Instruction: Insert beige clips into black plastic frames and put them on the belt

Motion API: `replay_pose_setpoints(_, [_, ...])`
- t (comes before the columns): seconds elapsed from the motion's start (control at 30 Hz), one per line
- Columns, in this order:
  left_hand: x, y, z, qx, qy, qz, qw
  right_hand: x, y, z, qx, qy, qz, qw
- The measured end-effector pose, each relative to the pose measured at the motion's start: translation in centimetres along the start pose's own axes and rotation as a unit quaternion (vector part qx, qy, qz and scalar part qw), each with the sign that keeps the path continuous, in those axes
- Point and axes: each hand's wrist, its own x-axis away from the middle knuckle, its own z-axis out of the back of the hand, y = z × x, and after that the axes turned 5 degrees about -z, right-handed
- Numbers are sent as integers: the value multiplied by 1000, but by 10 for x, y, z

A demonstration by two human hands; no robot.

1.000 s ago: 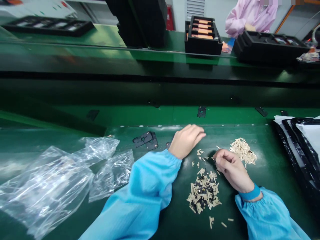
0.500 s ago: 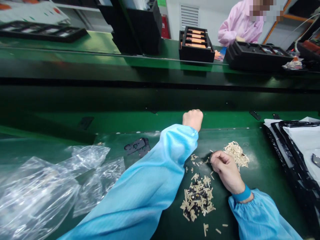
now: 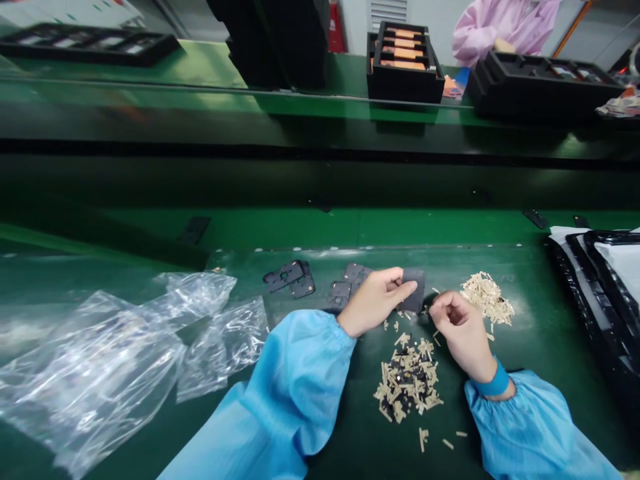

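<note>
Between the thumb and fingers of my left hand point(image 3: 376, 298) is a thin dark flat plate point(image 3: 414, 291), held up over the green table. My right hand point(image 3: 461, 328) is close by on the right, thumb and fingertips pinched together; whatever they hold is too small to make out. Below both hands lies a mixed pile of small beige strips and black bits point(image 3: 409, 377). Beyond my right hand is a second heap of beige pieces point(image 3: 487, 297). Black moulded plastic parts point(image 3: 341, 292) rest left of my left hand, with more black parts point(image 3: 293, 277) further left.
Clear plastic bags point(image 3: 115, 360) cover the left of the table. Black-edged packages point(image 3: 595, 293) lie at the right. On the raised shelf behind stand black trays point(image 3: 407, 80) with orange items. A person in a pink sleeve point(image 3: 475, 33) is across the shelf.
My left hand has come back from the far edge of the table, now with the dark plate in it. My right hand stays pinched near the beige heap. The view has shifted slightly.
</note>
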Motion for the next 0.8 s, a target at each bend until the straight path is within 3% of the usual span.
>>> replay_pose_setpoints(0.1, [7,-9,-9,-69,33,-22,997,2,0,-1,38,-7,8,999])
replay_pose_setpoints(0.33, [9,-14,-19,-66,116,-54,990,6,-3,-3,66,-19,1,998])
replay_pose_setpoints(0.8, [16,-10,-29,-104,187,-116,970,9,-6,-6,94,-9,6,995])
